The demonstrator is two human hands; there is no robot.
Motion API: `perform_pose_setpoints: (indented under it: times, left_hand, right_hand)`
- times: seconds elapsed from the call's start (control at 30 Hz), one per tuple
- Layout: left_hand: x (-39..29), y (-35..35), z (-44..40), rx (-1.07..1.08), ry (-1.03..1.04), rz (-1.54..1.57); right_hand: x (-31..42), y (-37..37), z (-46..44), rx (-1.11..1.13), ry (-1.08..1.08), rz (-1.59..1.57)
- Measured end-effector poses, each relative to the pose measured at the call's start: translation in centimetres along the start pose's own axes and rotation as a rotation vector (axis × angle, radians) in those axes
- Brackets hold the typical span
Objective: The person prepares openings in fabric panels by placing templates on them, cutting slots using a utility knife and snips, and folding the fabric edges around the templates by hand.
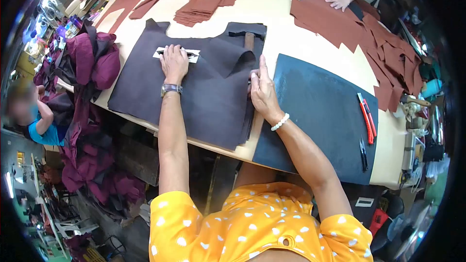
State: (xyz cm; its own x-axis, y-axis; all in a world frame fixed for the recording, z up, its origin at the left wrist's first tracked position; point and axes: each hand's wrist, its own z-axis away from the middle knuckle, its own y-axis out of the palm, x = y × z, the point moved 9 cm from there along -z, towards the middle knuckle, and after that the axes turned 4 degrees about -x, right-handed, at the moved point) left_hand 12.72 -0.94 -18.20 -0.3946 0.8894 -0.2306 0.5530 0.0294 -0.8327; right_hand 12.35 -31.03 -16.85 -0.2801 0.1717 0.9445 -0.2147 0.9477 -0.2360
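My left hand [174, 63] lies on a white card [194, 56] with a dark slot in it, fingers stretched forward over it. Under the card is a stack of dark grey fabric pieces [204, 99]. At the stack's right edge, my right hand [264, 92] has its fingers curled around the cloth edge, with the index finger pointing up; its fingertips are partly hidden. Just beyond, the upper layer is raised in a fold [235, 63]. A hammer [249, 41] with a wooden handle rests on the fabric's far right corner.
A black cutting mat [315, 116] lies at right, with red utility knives [367, 119] and small dark snips [363, 155] on it. Rust-brown fabric [335, 19] spreads across the far side, where another person's hand [340, 1] rests. Maroon cloth [92, 63] hangs over the left edge.
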Motion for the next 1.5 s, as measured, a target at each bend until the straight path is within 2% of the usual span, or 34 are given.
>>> perform_pose_setpoints:
  times: [0.07, 0.17, 0.2, 0.27, 0.3, 0.4, 0.47, 0.53, 0.63, 0.73, 0.83, 0.93, 1.0, 1.07, 1.17, 1.27, 1.3, 1.4, 1.43, 1.5]
  left_hand:
    - [0.3, 0.8, -0.5, 0.081, -0.045, -0.003]
    - [-0.1, 0.2, 0.2, -0.021, -0.083, 0.052]
    - [-0.4, -0.4, 0.3, -0.057, -0.095, 0.066]
    - [-0.8, -0.8, 0.3, 0.013, -0.117, 0.051]
    - [-1.1, -1.2, 0.4, 0.032, -0.119, 0.033]
    - [-1.6, -1.4, 0.3, 0.068, -0.124, 0.019]
    - [-2.2, -1.9, 0.4, 0.059, -0.108, -0.021]
    - [-4.4, -3.1, 0.2, -0.051, 0.047, -0.004]
    - [-8.5, -4.1, 0.9, -0.142, 0.328, 0.089]
    - [-8.0, 0.2, 1.4, 0.027, 0.289, 0.076]
    - [-7.4, 0.5, 1.0, -0.008, 0.216, 0.006]
    - [-7.2, 0.7, 0.9, -0.026, 0.192, -0.052]
    - [-7.4, 0.8, 0.7, -0.021, 0.171, -0.069]
    - [-7.4, 1.3, 0.6, 0.002, 0.153, -0.093]
    - [-7.8, 1.4, 0.7, 0.011, 0.131, -0.172]
    - [-8.1, 0.4, 1.1, -0.121, 0.090, -0.108]
    - [-8.5, -0.1, 1.0, -0.149, 0.118, -0.070]
    - [-9.2, -0.8, 1.2, -0.175, 0.201, -0.003]
    - [-9.5, -0.6, 1.1, -0.156, 0.230, -0.009]
    - [-10.1, -0.1, 0.9, -0.103, 0.269, -0.026]
  right_hand:
    - [-0.1, 0.1, 0.0, -0.002, -0.066, 0.075]
    - [2.3, 0.0, -0.6, -0.035, -0.236, 0.340]
    - [2.4, 0.2, -1.3, 0.012, -0.220, 0.452]
    - [2.0, 0.6, -2.7, 0.107, -0.182, 0.676]
    - [1.5, 0.4, -3.8, 0.075, -0.183, 0.725]
    - [-0.2, -0.1, -7.0, -0.008, -0.166, 0.660]
    - [-1.3, -0.2, -8.3, -0.057, -0.075, 0.623]
    - [-2.1, 0.0, -8.8, -0.058, 0.045, 0.580]
    - [-2.3, -0.1, -9.3, -0.094, 0.043, 0.605]
    - [-2.1, -0.6, -9.4, -0.135, 0.011, 0.564]
    - [-2.3, -0.7, -9.1, -0.101, -0.071, 0.477]
    - [-2.3, -0.1, -7.7, -0.015, 0.021, 0.438]
    - [-1.3, 0.8, -6.2, -0.042, -0.078, 0.507]
    - [-0.3, 1.0, -5.5, -0.028, -0.076, 0.554]
    - [-1.6, -0.3, -6.2, -0.132, 0.042, 0.270]
    - [-2.2, -1.0, -6.9, -0.109, 0.040, -0.017]
    - [-3.5, -0.6, -7.4, -0.075, 0.128, -0.185]
    - [-4.2, 0.1, -7.2, 0.035, 0.247, -0.162]
    - [-5.2, 0.4, -7.9, 0.002, 0.098, -0.008]
    - [-3.0, 0.0, -7.9, -0.049, 0.084, 0.280]
